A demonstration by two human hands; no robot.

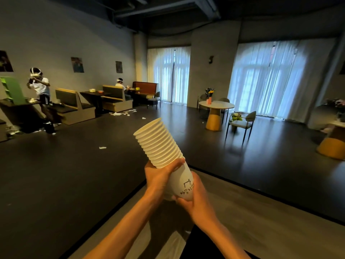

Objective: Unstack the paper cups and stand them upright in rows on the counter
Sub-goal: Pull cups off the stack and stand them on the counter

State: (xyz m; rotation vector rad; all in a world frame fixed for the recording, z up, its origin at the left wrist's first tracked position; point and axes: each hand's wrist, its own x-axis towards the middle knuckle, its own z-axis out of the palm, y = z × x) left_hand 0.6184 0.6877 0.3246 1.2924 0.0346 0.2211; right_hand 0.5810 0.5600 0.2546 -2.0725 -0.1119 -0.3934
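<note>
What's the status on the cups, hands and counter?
Left hand grips the cup stack below the rims. Right hand holds the bottom cup. Stack tilted, still nested, held over the counter. No cups standing on it yet.

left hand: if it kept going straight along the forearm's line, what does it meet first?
Nothing new: the left hand already grips the tilted stack of white paper cups, just below the ribbed rims. Past the stack the way looks free over the dark floor, though depth is unclear.
</note>
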